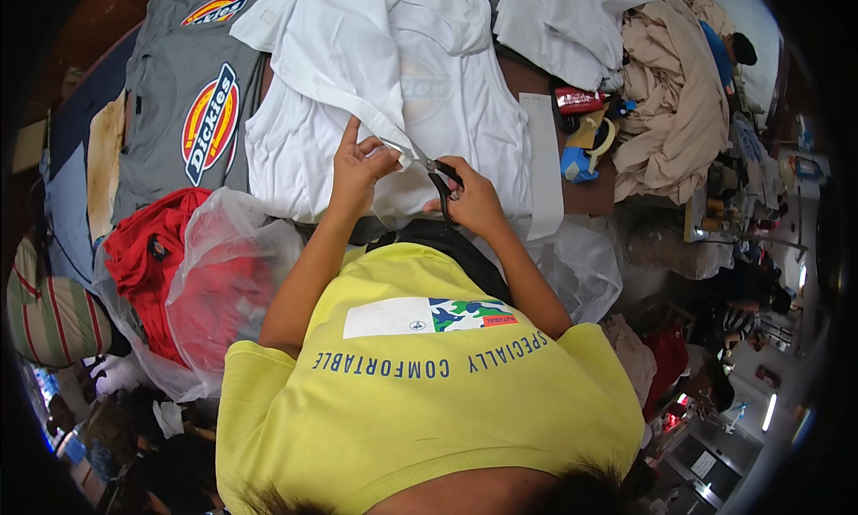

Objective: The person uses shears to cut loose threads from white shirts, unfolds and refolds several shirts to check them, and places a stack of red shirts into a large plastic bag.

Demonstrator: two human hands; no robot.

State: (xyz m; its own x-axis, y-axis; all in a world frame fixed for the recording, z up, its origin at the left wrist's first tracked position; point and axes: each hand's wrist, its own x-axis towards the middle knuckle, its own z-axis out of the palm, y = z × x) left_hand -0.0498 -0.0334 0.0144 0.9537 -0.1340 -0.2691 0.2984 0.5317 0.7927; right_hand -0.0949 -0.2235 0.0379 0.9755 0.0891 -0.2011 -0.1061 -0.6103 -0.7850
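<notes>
A lit tube light (769, 412) glows at far right, near what may be a grey door (686, 452).

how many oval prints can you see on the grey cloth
2. The near oval print is on the grey cloth at left; the far oval print, partly hidden, sits above it by the top edge. More may be hidden underneath.

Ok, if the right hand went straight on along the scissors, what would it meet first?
The scissors in the right hand would likely meet the white garment first; exact depth is unclear.
</notes>
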